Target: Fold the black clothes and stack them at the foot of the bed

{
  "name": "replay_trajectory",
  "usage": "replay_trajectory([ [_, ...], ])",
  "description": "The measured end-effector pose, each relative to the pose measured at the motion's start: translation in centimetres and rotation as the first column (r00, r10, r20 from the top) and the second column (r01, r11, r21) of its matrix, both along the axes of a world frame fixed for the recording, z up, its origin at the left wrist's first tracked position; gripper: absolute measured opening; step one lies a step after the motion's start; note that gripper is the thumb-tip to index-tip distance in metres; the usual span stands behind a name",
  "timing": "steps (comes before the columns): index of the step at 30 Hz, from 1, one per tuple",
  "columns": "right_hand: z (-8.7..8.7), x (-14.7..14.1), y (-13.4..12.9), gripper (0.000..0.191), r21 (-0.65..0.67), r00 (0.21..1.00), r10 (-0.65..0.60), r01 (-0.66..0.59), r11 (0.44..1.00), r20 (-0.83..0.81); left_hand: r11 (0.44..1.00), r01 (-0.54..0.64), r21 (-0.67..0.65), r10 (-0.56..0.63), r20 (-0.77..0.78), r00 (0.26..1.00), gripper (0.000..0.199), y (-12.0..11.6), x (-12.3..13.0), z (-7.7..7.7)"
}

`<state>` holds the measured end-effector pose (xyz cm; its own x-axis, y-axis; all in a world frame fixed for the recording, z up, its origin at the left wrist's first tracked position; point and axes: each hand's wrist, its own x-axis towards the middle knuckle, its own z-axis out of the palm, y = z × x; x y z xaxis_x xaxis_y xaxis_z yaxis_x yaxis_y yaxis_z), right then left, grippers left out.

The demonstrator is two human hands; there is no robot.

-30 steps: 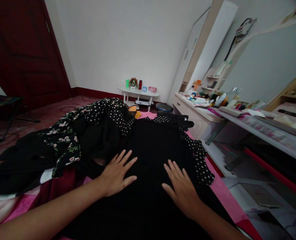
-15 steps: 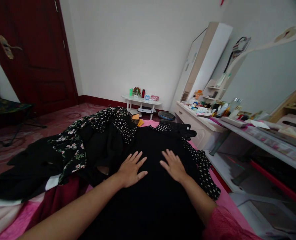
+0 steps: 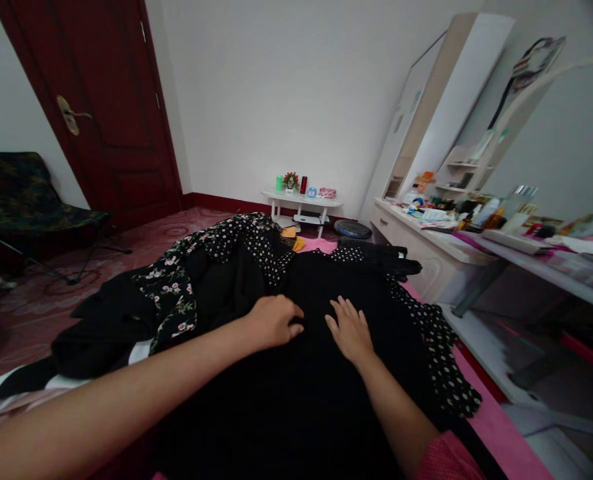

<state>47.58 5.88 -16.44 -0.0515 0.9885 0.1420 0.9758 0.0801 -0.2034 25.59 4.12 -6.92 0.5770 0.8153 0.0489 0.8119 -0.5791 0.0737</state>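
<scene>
A black garment with white-dotted sleeves [image 3: 326,393] lies spread out in front of me, its dotted collar at the far end. My left hand [image 3: 275,322] rests on its left part, fingers curled down at the cloth and the thumb low beside them; the fingertips are partly hidden. Flat on the middle of the same garment lies my right hand [image 3: 350,331], fingers spread. One dotted sleeve [image 3: 443,353] trails down on the right. Close by on the left, a heap of dark clothes holds a black floral piece [image 3: 173,293].
Pink bedding [image 3: 513,430] shows under the garment. To the right stand a dressing table [image 3: 426,237] crowded with bottles and a grey-topped table [image 3: 521,257]. A low white table [image 3: 301,198] is by the far wall; a folding chair [image 3: 41,200] stands left, near a dark red door [image 3: 111,100].
My left hand has gone from lying flat with fingers spread to curled at the cloth. My right hand stays flat. The view has shifted left.
</scene>
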Motion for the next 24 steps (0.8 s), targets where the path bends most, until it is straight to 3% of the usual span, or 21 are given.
replay_trajectory([
  [2,0.1,0.3,0.1,0.055,0.007,1.0,-0.003,0.003,1.0,-0.02,0.962,-0.147,0.23,0.136,0.064,0.989,0.038,1.9,-2.1,3.8],
  [4,0.2,0.4,0.1,0.054,0.024,1.0,-0.008,0.009,1.0,-0.03,0.824,-0.349,0.447,0.329,0.124,0.936,0.047,4.3,-4.7,6.9],
  [5,0.3,0.3,0.1,0.053,0.034,0.999,-0.006,0.008,0.999,-0.032,0.759,-0.423,0.495,0.414,0.135,0.9,0.055,5.7,-6.0,8.0],
  [7,0.3,0.2,0.0,0.052,0.052,0.999,-0.002,0.004,0.999,-0.036,0.692,-0.556,0.46,0.57,0.124,0.812,0.064,8.1,-8.5,9.3],
  [9,0.4,0.1,-0.2,0.05,0.069,0.999,-0.002,0.005,0.998,-0.042,0.686,-0.663,0.299,0.669,0.1,0.737,0.053,10.0,-10.3,9.6],
  [11,0.6,0.1,-0.3,0.048,0.092,0.999,0.003,0.001,0.996,-0.047,0.68,-0.71,0.183,0.705,0.104,0.702,0.037,11.2,-11.3,9.5],
  [14,1.1,0.1,-0.7,0.04,0.156,0.995,0.067,-0.054,0.986,-0.078,0.654,-0.723,0.224,0.705,0.165,0.689,0.029,12.1,-11.1,10.5],
  [18,2.0,-0.5,-1.7,0.035,0.275,0.918,0.36,-0.307,0.911,-0.165,0.646,-0.684,0.34,0.598,0.331,0.73,0.027,13.4,-7.3,14.7],
  [21,2.4,-1.1,-2.4,0.035,0.323,0.82,0.549,-0.481,0.815,-0.164,0.707,-0.57,0.419,0.408,0.417,0.812,0.036,13.2,-0.8,18.0],
  [23,2.4,-1.3,-2.7,0.034,0.326,0.803,0.578,-0.513,0.794,-0.146,0.822,-0.251,0.511,-0.054,0.508,0.86,0.037,11.6,4.3,18.7],
  [24,2.4,-1.2,-2.8,0.033,0.327,0.805,0.577,-0.513,0.794,-0.138,0.83,-0.086,0.551,-0.252,0.51,0.822,0.039,10.3,6.6,18.4],
])
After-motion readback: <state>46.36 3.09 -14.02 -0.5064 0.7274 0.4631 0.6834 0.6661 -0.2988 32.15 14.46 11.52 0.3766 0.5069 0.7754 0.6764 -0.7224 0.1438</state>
